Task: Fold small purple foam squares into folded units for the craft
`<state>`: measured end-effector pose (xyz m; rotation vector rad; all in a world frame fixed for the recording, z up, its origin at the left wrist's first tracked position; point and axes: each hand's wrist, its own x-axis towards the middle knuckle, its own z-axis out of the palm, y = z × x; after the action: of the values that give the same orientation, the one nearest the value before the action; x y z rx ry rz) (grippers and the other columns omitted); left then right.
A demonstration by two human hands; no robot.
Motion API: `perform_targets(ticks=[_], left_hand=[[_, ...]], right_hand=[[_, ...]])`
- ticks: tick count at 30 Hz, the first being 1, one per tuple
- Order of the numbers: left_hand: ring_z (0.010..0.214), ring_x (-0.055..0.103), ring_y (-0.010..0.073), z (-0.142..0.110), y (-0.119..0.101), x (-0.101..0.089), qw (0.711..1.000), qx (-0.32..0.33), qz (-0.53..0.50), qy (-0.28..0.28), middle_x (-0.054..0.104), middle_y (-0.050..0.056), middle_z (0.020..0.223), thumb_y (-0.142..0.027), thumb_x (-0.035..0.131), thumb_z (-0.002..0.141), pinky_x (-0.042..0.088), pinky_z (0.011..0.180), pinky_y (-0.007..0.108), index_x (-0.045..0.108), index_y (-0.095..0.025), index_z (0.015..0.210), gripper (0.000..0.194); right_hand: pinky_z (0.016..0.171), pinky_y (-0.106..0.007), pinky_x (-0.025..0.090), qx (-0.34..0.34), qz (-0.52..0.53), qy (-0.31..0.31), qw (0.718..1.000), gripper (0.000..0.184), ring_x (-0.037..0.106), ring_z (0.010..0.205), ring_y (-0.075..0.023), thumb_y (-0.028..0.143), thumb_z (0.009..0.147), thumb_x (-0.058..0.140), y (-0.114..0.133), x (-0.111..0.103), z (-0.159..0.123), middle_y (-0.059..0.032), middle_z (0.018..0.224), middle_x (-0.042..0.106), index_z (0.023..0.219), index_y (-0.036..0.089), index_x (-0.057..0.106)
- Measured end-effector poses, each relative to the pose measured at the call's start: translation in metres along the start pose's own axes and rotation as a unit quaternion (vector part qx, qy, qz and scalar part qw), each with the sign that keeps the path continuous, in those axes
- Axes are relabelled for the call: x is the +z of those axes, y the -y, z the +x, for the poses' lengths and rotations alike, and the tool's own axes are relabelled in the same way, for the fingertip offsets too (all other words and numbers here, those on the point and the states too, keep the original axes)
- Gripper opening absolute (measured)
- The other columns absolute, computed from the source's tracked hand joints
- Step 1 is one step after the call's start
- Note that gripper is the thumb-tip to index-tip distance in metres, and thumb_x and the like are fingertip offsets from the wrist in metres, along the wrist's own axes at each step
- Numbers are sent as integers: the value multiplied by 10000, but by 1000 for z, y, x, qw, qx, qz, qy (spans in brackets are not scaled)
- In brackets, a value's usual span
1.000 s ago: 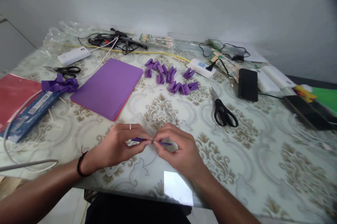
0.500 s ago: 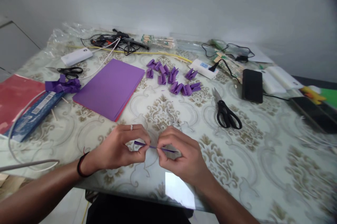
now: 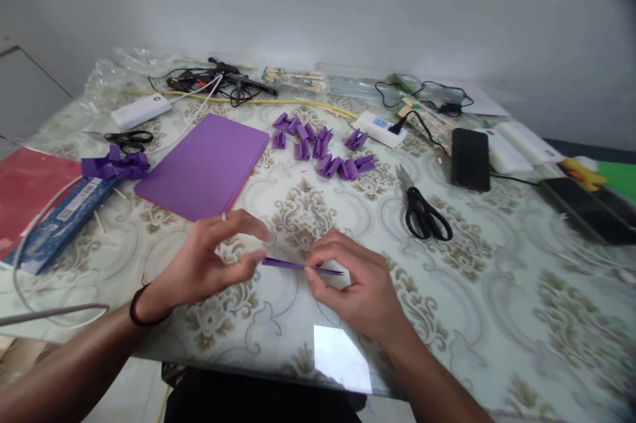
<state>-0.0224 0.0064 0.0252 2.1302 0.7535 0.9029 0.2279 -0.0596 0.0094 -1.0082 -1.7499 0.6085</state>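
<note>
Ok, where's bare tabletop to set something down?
The widest bare tabletop lies right of the right hand, nearside of the right-side black scissors. A smaller, specked patch lies between those scissors and the purple sheets, below the folded purple pieces. The back edge, with black cables, is crowded.

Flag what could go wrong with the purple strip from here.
The purple strip looks thin and is pinched by the right hand, while the left hand has thumb and fingers apart at its other end, so it could twist or slip. A wide move to the right might knock the scissors. Reaching forward could scatter the loose folded purple pieces.
</note>
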Motion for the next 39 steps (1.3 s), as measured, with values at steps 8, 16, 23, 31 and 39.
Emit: perform_targets(ticks=[8, 16, 23, 31, 39], left_hand=[[768, 813, 160, -7, -3, 25, 995, 69, -3, 78, 861, 55, 917, -199, 689, 1055, 613, 705, 222, 802, -172, 1044, 117], [734, 821, 159, -3, -3, 7, 999, 15, 28, 15, 885, 22, 928, -188, 735, 1014, 598, 657, 209, 833, -225, 1015, 105], [730, 766, 160, -7, -3, 27, 983, -133, -104, -78, 816, 19, 836, -304, 742, 1008, 586, 610, 215, 762, -193, 961, 122], [720, 727, 139, -8, -5, 32, 982, -127, -103, 95, 804, 1, 827, -296, 756, 1004, 556, 670, 209, 790, -203, 993, 100], [512, 502, 81, -8, -3, 33, 993, -54, -32, 101, 601, -59, 594, -298, 688, 1054, 404, 521, 193, 740, -164, 812, 282]], right_hand=[[685, -307, 513, -12, 10, 29, 999, 187, 610, 732, -158, 21, 908, 650, 4, 16, -2, -17, 804, 644, 871, 204, 643], [740, -321, 527, 37, 30, -29, 998, 187, 649, 775, -171, 43, 895, 671, -5, -7, 1, -2, 836, 681, 863, 227, 669], [708, -303, 563, 184, 128, -8, 975, 125, 705, 743, -185, 317, 901, 814, -2, 5, -2, 0, 805, 751, 914, 218, 739], [625, -277, 514, 108, 51, -25, 992, 98, 654, 664, -152, 220, 928, 840, 7, 24, -7, 6, 741, 705, 860, 190, 776], [728, -319, 596, -4, 67, -22, 998, 179, 711, 812, -180, 186, 1047, 696, 4, 19, -8, -60, 946, 777, 1170, 217, 822]])
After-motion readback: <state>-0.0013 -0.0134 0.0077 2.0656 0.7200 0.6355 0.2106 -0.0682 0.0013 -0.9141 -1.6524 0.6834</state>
